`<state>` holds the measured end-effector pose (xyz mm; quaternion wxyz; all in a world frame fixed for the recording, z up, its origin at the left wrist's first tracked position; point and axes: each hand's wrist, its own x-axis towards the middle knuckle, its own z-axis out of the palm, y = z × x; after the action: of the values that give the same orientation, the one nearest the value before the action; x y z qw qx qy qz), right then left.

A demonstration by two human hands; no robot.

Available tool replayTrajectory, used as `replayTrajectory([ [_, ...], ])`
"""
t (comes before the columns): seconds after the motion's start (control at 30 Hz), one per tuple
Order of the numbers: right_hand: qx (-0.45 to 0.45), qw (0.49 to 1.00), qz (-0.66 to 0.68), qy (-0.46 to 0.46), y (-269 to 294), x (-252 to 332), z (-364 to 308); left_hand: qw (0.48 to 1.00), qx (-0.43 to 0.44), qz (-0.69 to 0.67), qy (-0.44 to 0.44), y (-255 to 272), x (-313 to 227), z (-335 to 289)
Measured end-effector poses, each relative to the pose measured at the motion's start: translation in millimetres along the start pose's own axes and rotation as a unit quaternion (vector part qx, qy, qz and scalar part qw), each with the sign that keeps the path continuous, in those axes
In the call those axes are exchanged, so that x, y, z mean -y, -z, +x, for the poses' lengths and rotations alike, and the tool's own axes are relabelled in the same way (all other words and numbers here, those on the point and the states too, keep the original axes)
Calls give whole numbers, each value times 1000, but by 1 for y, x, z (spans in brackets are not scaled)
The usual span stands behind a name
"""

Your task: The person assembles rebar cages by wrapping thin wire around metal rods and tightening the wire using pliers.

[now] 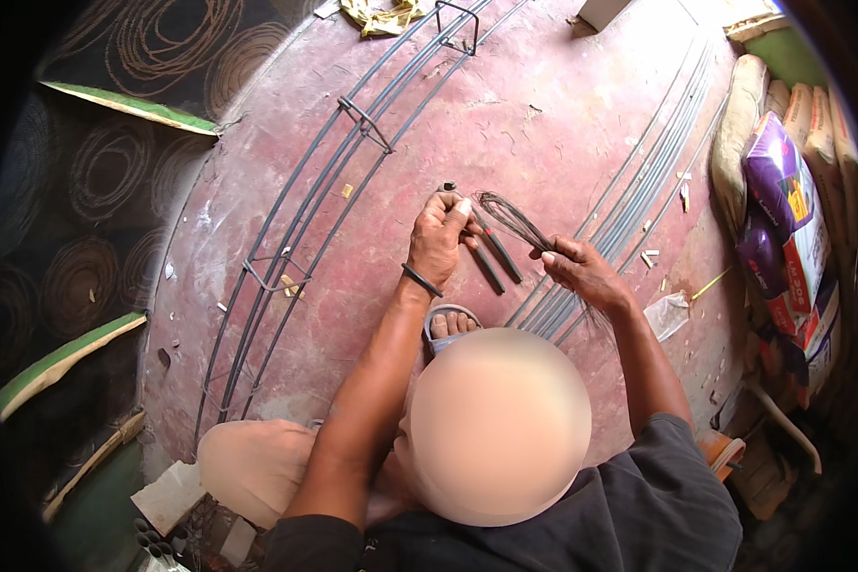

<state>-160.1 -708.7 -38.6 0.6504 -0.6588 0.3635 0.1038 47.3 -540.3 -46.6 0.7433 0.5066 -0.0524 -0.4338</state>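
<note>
My left hand (439, 238) is closed round a pair of pincers (487, 267), whose dark handles stick out below the fingers and show a bit of red. Just to the right, a bent bundle of thin binding wire (513, 218) is pinched in my right hand (583, 274). The looped end of the wire points toward the pincers. Loose wire ends trail below the right hand. To the left lies a long rebar cage (300, 214), its bars running through several square stirrups (364, 124).
A row of loose steel rods (643, 205) lies on the reddish floor (505, 114) at the right. Stacked sacks (782, 181) stand along the right edge. A clear plastic scrap (667, 315) and small yellow chips are scattered about. Dark patterned sheeting (114, 162) borders the left side.
</note>
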Motion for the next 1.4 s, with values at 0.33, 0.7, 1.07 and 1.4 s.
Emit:
replayTrajectory([
  [0.33, -166, 930, -327, 16, 134, -81, -101, 968, -107, -211, -78, -14, -68, 6],
  [0.7, -364, 808, -460, -45, 171, -133, -95, 919, -83, 111, -369, -5, -197, 9],
  [1.07, -65, 885, -1, 461, -84, 200, 30, 759, -138, 323, -549, -78, -178, -41],
  [1.4, -497, 594, -299, 557, -169, 324, -82, 982, 43, -61, -173, -44, -206, -110],
])
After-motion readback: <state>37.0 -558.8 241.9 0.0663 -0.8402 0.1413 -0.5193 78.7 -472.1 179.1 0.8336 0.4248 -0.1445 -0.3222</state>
